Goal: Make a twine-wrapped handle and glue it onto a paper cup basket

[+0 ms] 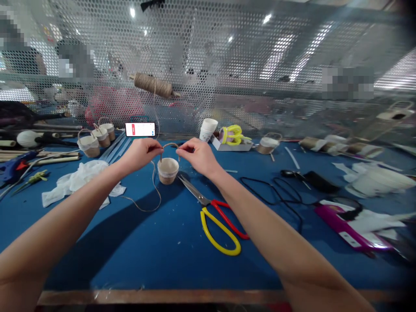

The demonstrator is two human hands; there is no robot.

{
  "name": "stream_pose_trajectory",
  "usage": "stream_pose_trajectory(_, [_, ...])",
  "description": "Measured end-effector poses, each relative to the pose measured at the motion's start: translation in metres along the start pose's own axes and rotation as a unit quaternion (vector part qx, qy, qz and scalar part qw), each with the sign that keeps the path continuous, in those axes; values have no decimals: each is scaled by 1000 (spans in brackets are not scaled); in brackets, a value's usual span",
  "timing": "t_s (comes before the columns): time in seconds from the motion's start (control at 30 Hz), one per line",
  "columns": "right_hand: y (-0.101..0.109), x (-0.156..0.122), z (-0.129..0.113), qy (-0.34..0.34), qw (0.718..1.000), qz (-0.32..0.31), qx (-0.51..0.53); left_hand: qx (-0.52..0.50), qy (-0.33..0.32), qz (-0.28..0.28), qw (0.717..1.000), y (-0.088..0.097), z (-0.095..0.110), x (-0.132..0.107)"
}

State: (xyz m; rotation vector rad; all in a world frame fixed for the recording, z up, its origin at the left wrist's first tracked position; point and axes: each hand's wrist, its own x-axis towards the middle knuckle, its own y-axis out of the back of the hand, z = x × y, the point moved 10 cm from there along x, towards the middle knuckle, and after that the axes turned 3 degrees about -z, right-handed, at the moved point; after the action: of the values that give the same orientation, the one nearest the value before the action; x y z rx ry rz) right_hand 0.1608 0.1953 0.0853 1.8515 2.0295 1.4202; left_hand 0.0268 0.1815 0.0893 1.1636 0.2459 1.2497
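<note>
Between my hands a short brown handle strip [170, 144] arches over a small twine-wrapped cup [168, 170] with a pale rim, standing upright on the blue table. My left hand [142, 151] pinches the strip's left end, which hangs at the cup's inner rim. At the other end, my right hand [197, 155] pinches the strip just right of the cup and above it. A loose length of twine [155, 184] curls on the table left of the cup. Large scissors [203, 200] with one red and one yellow handle lie partly open below my right hand.
Finished-looking small baskets [89, 146] stand at left, another basket [268, 145] at right. A twine spool [152, 85] hangs on the mesh. Behind are a phone [140, 129] and stacked white cups [208, 128]. White cloth [78, 177], black cord [282, 197] and a purple device [347, 227] lie around.
</note>
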Motion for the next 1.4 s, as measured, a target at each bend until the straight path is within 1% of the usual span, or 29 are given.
stream_pose_trajectory(0.3, [-19,-4,24,-27,999,8,25,-18,7,6,1000,-16,-16,-2])
stream_pose_trajectory(0.63, [-25,-9,30,-33,999,0,36,-25,-3,5,1000,-27,-23,-2])
stream_pose_trajectory(0.93, [-29,-12,35,-28,999,-5,33,-15,-15,1,1000,-30,-22,-4])
stream_pose_trajectory(1.4, [-31,-10,31,-20,1000,-9,19,-1,-11,-6,1000,-28,-22,-7])
